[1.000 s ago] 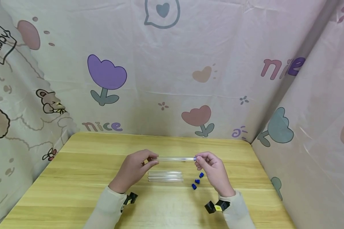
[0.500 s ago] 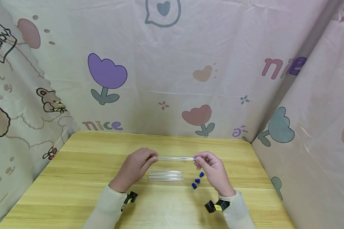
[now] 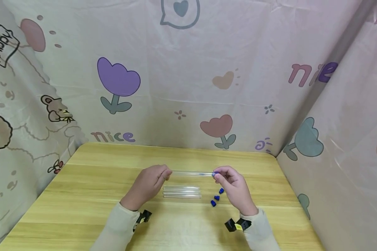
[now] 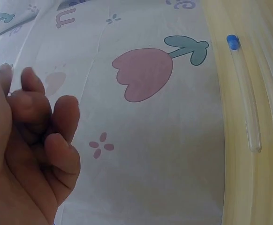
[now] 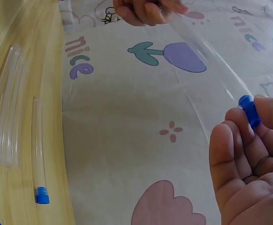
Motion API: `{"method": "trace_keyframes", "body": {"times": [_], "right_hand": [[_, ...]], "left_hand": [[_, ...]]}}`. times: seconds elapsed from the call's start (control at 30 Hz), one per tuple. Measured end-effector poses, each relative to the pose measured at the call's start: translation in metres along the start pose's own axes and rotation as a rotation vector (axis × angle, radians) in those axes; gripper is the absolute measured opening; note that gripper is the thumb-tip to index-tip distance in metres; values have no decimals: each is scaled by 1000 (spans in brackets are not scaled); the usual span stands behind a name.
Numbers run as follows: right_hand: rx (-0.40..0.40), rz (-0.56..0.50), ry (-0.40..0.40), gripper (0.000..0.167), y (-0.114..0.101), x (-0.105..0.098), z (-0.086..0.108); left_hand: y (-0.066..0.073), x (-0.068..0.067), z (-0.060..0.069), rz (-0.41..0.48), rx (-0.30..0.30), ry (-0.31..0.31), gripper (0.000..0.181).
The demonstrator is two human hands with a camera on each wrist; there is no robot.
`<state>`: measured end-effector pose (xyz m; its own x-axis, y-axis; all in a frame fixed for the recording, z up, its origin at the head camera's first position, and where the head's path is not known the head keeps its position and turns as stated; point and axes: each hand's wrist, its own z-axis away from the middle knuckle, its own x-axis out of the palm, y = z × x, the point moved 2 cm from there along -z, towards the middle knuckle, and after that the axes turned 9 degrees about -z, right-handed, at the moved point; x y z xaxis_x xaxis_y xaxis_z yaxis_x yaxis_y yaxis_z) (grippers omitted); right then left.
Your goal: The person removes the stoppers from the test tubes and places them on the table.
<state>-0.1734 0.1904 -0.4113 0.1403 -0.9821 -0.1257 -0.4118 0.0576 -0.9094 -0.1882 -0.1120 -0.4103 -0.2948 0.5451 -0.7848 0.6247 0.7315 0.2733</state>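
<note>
A clear test tube (image 3: 188, 173) is held level above the table between both hands. My left hand (image 3: 149, 181) grips its left end, fingers curled; in the left wrist view that hand (image 4: 38, 140) hides the tube. At the other end, my right hand (image 3: 234, 188) pinches a blue cap (image 5: 250, 111) between thumb and fingers. The cap meets the tube's mouth; how far it sits in, I cannot tell. Several clear tubes (image 3: 181, 191) lie side by side just in front of the held one. Three loose blue caps (image 3: 217, 198) lie below the right hand.
A tube with a blue cap (image 5: 41, 194) lies on the wooden table (image 3: 97, 195), farther back than the row of tubes. Patterned cloth (image 3: 176, 69) hangs along the table's back and sides.
My left fingers have curled more tightly round the tube's end, with the thumb drawn up against them. The right hand stays almost still on the cap.
</note>
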Motion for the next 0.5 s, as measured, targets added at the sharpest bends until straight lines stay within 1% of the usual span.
{"method": "trace_keyframes", "body": {"times": [0.1, 0.2, 0.23, 0.27, 0.33, 0.37, 0.43, 0.5], "right_hand": [[-18, -8, 0, 11, 0, 0, 0], [2, -32, 26, 12, 0, 0, -1], [16, -41, 40, 14, -1, 0, -1], [33, -51, 55, 15, 0, -1, -2], [69, -73, 84, 18, 1, -2, -3], [84, -82, 93, 20, 1, -2, -3], [121, -96, 105, 22, 3, -2, -4], [145, -100, 108, 24, 4, -3, -4]], "left_hand": [[1, 0, 0, 59, -20, 6, 27], [2, 0, 0, 170, -35, -10, 9], [3, 0, 0, 193, -35, -18, 8], [4, 0, -1, 207, -35, -28, 17], [5, 0, -1, 210, -32, -43, 33], [5, 0, -2, 192, -25, -41, 37], [5, 0, -3, 148, -18, -22, 34], [6, -1, -3, 116, -11, 11, 28]]}}
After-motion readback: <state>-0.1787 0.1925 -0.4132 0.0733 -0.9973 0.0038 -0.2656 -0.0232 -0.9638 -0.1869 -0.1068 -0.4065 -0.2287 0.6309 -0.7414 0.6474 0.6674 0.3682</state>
